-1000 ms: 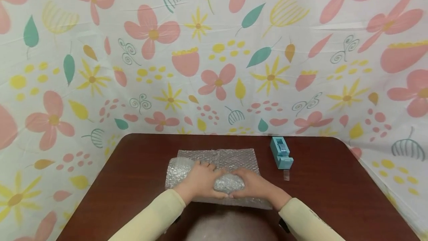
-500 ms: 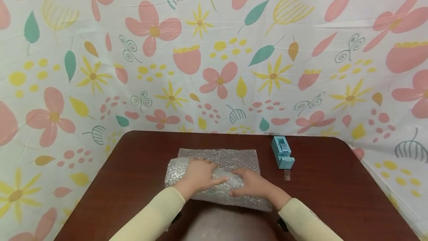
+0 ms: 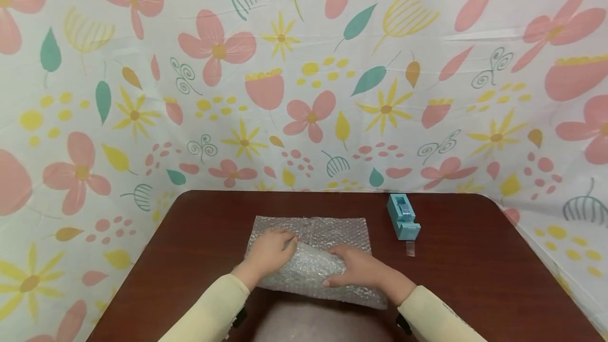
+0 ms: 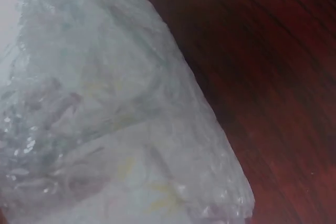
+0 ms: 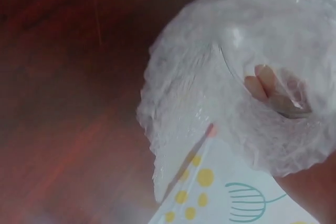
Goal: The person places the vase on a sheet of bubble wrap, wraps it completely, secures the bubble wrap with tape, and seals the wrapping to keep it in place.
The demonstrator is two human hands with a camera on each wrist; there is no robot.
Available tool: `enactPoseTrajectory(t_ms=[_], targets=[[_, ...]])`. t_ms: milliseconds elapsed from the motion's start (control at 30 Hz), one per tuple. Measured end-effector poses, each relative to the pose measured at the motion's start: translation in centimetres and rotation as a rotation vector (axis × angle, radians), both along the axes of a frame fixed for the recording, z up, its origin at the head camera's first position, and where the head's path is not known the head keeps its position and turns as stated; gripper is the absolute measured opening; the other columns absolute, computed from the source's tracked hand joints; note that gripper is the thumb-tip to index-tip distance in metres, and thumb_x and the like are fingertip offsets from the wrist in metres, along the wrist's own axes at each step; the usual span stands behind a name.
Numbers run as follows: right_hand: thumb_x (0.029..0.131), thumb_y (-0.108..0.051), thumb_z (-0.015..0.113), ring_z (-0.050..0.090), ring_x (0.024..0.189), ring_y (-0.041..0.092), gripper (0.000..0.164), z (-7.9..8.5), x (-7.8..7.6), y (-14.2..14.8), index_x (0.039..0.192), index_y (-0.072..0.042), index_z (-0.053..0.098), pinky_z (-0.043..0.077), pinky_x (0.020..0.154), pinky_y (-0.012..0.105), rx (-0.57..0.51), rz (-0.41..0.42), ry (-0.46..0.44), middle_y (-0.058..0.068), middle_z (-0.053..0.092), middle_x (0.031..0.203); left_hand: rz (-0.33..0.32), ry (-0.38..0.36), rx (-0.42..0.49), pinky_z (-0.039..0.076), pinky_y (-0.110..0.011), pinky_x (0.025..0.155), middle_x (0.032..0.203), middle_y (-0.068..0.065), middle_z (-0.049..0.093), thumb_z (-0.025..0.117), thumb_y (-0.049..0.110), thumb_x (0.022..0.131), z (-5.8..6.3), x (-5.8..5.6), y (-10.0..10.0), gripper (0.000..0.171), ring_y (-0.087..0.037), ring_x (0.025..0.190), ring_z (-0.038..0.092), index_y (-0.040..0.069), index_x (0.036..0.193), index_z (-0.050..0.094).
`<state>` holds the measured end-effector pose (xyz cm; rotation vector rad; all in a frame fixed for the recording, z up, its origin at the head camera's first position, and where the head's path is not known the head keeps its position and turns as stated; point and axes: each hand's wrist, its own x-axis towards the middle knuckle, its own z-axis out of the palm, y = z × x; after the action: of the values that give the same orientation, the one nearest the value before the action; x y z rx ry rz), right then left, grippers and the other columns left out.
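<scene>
A roll of clear bubble wrap (image 3: 311,268) lies across a flat sheet of the same wrap on the table. My left hand (image 3: 269,251) bends its fingers over the left end of the roll, thumb close to them. On the right end, my right hand (image 3: 358,269) holds the roll with fingers on the far side and thumb on the near side. Close up in the left wrist view is the layered bubble wrap (image 4: 115,93). In the right wrist view, the roll's end (image 5: 231,103) shows a clear curved rim around an opening, with fingertips (image 5: 264,80) visible inside.
On the dark brown table (image 3: 465,263), a light blue tape dispenser (image 3: 402,218) stands to the right. A short strip of clear tape (image 3: 410,248) lies just in front of it. A floral cloth (image 3: 309,78) hangs behind and beside the table.
My left hand has shifted left, from the top of the roll to its left end, and its thumb has drawn in. My right hand stays at the right end.
</scene>
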<state>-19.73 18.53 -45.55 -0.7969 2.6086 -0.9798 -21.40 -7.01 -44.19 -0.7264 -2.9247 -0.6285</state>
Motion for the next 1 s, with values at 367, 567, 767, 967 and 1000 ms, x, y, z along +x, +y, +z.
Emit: enactPoseTrajectory(t_ms=[367,567,767,967,1000], targets=[[0.082,-0.04,0.079,0.065,0.103,0.019,0.063,-0.4,-2.2,0.4,0.131,-0.003,0.064,0.054,0.09,0.045,-0.037,-0.02,-0.218,0.005,0.072,0.113,0.03,-0.271,0.12,0.055,-0.045,0.08,0.095,-0.01,0.074,0.046,0.026,0.104,0.5,-2.2,-0.3,0.037,-0.024,0.079,0.065,0.003,0.122,0.069],[0.084,-0.042,0.076,0.065,0.11,0.022,0.064,-0.2,-3.0,0.4,0.133,-0.003,0.063,0.054,0.097,0.051,-0.021,-0.019,-0.274,0.007,0.071,0.119,-0.026,-0.257,0.085,0.051,-0.053,0.1,0.122,-0.015,0.07,0.043,0.029,0.105,1.1,-2.9,-0.6,0.042,-0.034,0.116,0.062,0.002,0.122,0.07],[0.084,-0.043,0.075,0.062,0.124,0.034,0.07,0.1,-3.5,0.4,0.138,0.0,0.06,0.051,0.104,0.059,0.013,-0.021,-0.311,0.014,0.067,0.132,-0.061,-0.091,-0.108,0.042,-0.05,0.118,0.137,-0.018,0.066,0.043,0.029,0.109,1.7,-2.6,-0.4,0.042,-0.037,0.134,0.057,0.003,0.126,0.071],[0.085,-0.04,0.075,0.061,0.125,0.03,0.064,0.0,-4.1,0.7,0.137,-0.006,0.063,0.051,0.105,0.055,-0.052,-0.04,-0.435,0.011,0.067,0.134,-0.118,-0.05,-0.327,0.05,-0.052,0.109,0.139,-0.014,0.066,0.061,0.062,0.095,2.6,-1.7,0.0,0.066,-0.036,0.13,0.061,0.016,0.142,0.06],[0.085,-0.039,0.075,0.062,0.122,0.027,0.061,0.0,-4.3,0.8,0.136,-0.007,0.064,0.052,0.104,0.053,-0.067,-0.047,-0.459,0.01,0.067,0.133,-0.129,-0.055,-0.34,0.05,-0.053,0.109,0.14,-0.015,0.064,0.066,0.068,0.088,2.6,-1.6,-0.1,0.075,-0.037,0.131,0.061,0.018,0.143,0.058]])
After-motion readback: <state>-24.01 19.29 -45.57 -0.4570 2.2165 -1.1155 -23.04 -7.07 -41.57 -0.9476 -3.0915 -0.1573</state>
